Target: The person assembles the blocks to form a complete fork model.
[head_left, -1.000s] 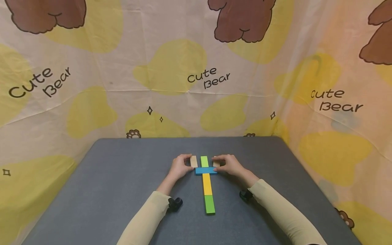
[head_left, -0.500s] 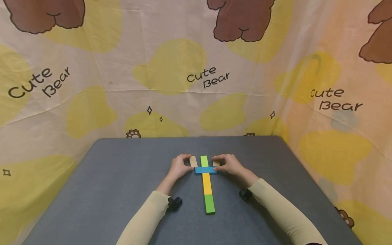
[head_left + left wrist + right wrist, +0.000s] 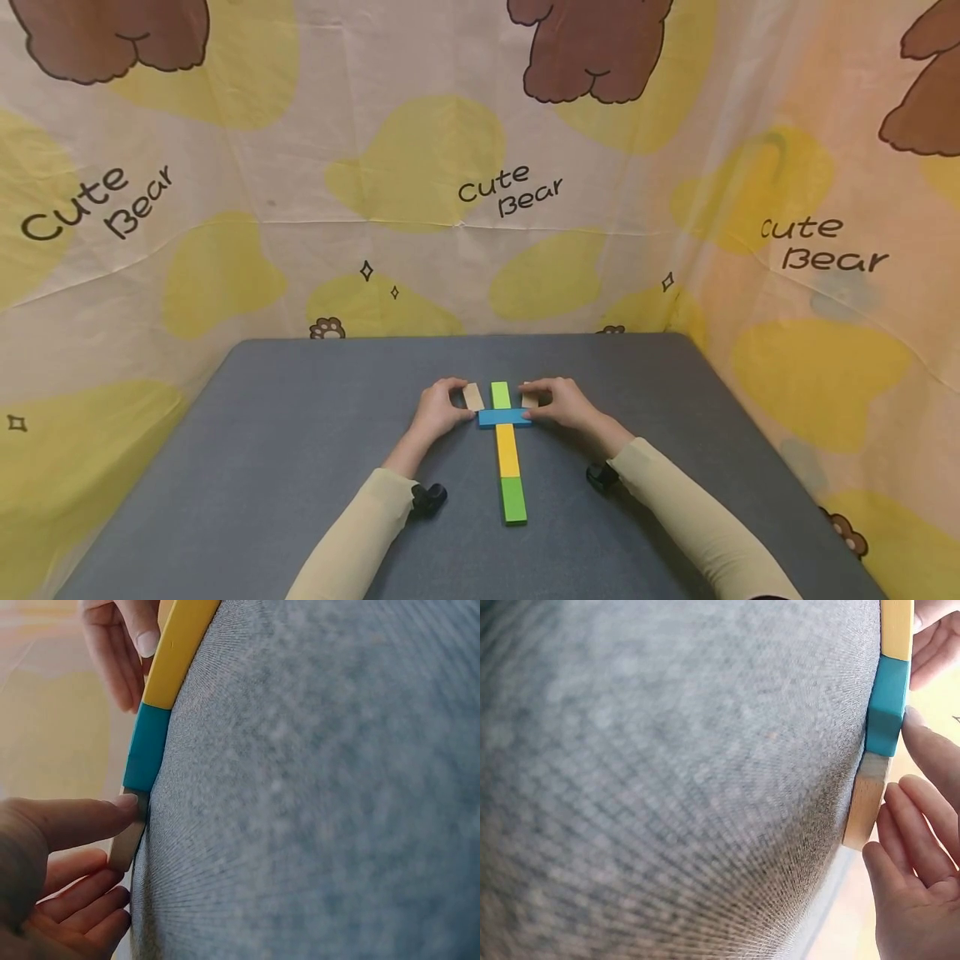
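On the grey table lie flat blocks in a cross-like row. A blue block (image 3: 491,419) lies crosswise, with a light green block (image 3: 500,395) beyond it and a yellow block (image 3: 507,451) then a darker green block (image 3: 513,501) on the near side. My left hand (image 3: 439,408) pinches a plain wooden block (image 3: 473,397) at the blue block's left end; its far end leans outward. My right hand (image 3: 564,404) holds another plain wooden block (image 3: 531,400) at the right end, its thumb (image 3: 928,746) touching the blue block. Fingers partly hide this right block.
A grey cloth-covered table (image 3: 300,450) extends around the blocks. Behind and beside it hangs a printed curtain (image 3: 420,167) with bears and yellow patches. A small black device sits at each wrist.
The left wooden block's far end has swung slightly outward to the left. The right hand and the coloured blocks have stayed put.
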The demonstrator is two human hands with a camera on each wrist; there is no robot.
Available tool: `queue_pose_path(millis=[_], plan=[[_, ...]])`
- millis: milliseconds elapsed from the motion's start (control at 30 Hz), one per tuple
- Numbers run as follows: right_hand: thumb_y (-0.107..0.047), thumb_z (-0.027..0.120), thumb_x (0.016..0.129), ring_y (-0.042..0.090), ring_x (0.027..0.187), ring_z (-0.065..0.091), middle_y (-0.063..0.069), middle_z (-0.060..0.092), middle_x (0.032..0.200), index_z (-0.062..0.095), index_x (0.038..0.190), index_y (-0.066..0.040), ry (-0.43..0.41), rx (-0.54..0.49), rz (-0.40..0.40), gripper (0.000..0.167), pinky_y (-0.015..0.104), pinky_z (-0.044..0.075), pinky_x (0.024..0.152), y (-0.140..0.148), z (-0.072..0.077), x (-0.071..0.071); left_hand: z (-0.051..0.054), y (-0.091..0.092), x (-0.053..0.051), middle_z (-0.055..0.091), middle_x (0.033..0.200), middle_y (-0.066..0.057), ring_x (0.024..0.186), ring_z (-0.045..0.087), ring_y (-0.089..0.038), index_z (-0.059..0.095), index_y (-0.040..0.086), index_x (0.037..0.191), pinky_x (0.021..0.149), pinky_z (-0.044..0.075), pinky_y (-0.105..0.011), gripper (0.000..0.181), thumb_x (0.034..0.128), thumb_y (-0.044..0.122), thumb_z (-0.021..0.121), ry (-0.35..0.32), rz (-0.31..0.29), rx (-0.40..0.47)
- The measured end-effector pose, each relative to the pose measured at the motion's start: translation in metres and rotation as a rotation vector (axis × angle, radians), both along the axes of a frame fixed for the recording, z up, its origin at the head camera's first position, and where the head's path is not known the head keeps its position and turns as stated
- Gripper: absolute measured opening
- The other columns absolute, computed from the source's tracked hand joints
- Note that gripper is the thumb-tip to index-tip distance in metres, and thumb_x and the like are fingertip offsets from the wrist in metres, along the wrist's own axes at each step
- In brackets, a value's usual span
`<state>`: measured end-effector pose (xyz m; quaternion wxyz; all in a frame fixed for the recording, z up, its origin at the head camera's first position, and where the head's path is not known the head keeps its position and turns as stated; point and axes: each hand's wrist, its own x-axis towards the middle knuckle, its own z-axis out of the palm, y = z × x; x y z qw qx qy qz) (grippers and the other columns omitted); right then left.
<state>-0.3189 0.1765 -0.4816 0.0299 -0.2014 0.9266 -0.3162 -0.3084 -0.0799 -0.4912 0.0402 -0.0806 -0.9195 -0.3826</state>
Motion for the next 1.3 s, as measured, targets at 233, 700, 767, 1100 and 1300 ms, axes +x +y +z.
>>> queue_pose_path(millis=[233,700,767,1100,1300], plan=[[-0.027,0.078,0.079,0.026,0.123,0.059,0.007,0.064,0.133,0.065,0.126,-0.014,0.0,-0.005,0.002,0.05,0.046,0.047,0.104,0.0008,0.0008,0.0003,0.0003,0.0001,0.0002,0.065,0.123,-0.016,0.117,0.059,-0.034,0.065,0.005,0.12,0.101,0.046,-0.048,0.053,0.0713,0.015,0.083,0.004,0.004,0.0],[-0.027,0.079,0.079,0.026,0.123,0.059,0.006,0.064,0.133,0.066,0.125,-0.015,0.001,0.003,0.009,0.05,0.046,0.048,0.103,0.0017,0.0006,0.0005,0.0008,-0.0003,0.0019,0.064,0.121,-0.016,0.116,0.058,-0.033,0.064,0.005,0.119,0.101,0.046,-0.047,0.054,0.0711,0.02,0.084,-0.016,0.026,-0.012],[-0.027,0.078,0.08,0.026,0.123,0.059,0.006,0.064,0.133,0.066,0.125,-0.015,0.002,0.009,0.008,0.049,0.045,0.048,0.103,0.002,-0.0003,-0.0002,0.0022,-0.0002,0.0027,0.064,0.121,-0.016,0.116,0.058,-0.033,0.064,0.005,0.119,0.101,0.046,-0.047,0.054,0.0709,0.021,0.084,-0.016,0.026,-0.015],[-0.027,0.078,0.08,0.027,0.124,0.059,0.007,0.063,0.134,0.066,0.125,-0.015,0.002,0.006,0.008,0.049,0.045,0.048,0.103,0.002,-0.0002,0.0,0.0035,0.0006,0.0032,0.064,0.12,-0.016,0.115,0.059,-0.033,0.064,0.005,0.118,0.101,0.047,-0.046,0.055,0.0703,0.019,0.085,-0.022,0.025,-0.011],[-0.027,0.078,0.08,0.026,0.123,0.059,0.006,0.065,0.131,0.066,0.125,-0.014,0.013,-0.005,0.014,0.049,0.046,0.048,0.103,0.0017,-0.0003,-0.0001,0.0037,-0.0001,0.0034,0.064,0.118,-0.016,0.113,0.059,-0.033,0.064,0.004,0.118,0.1,0.047,-0.047,0.055,0.0701,0.02,0.085,-0.009,0.012,-0.016]])
